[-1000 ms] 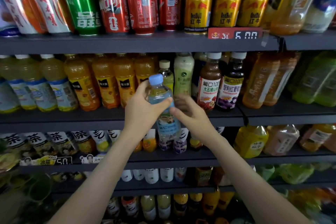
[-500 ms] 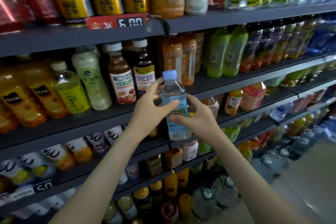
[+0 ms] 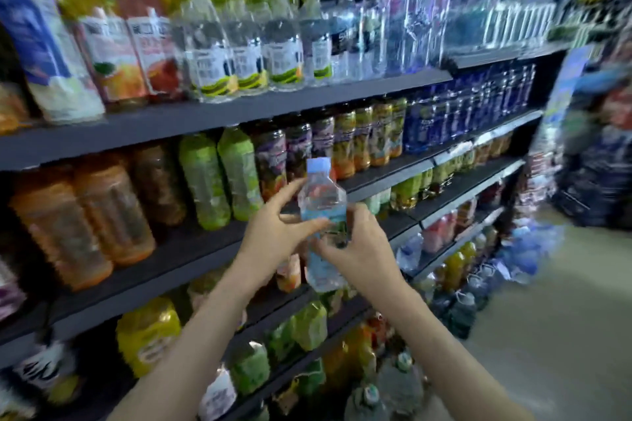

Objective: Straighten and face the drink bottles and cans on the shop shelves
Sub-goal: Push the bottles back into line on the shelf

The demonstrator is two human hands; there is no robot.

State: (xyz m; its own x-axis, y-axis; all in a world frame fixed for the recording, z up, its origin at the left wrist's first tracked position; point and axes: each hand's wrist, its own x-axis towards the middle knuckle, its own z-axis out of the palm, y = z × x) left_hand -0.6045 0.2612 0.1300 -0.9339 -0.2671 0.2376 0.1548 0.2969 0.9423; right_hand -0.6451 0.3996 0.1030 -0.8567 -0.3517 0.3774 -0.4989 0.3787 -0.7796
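Observation:
A small clear water bottle (image 3: pixel 321 202) with a pale blue cap and a blue label is held upright in front of the dark shelves, clear of them. My left hand (image 3: pixel 277 232) grips its left side at label height, thumb across the front. My right hand (image 3: pixel 355 246) wraps the lower body from the right. Behind it stand green bottles (image 3: pixel 219 178) and dark juice bottles (image 3: pixel 301 147) on the middle shelf. The view is blurred by motion.
Clear water bottles (image 3: pixel 246 55) fill the upper shelf (image 3: pixel 307 96); orange bottles (image 3: pixel 85 215) sit at the left. Blue-labelled bottles (image 3: pixel 444 120) run off to the right. Large jugs (image 3: pixel 461 311) stand on the floor at the shelf foot. Pale aisle floor (image 3: pixel 547 318) opens to the right.
The view has swung right along the aisle; cans and yellow juice have left view and water bottles have appeared. Both hands have kept hold of the small bottle throughout.

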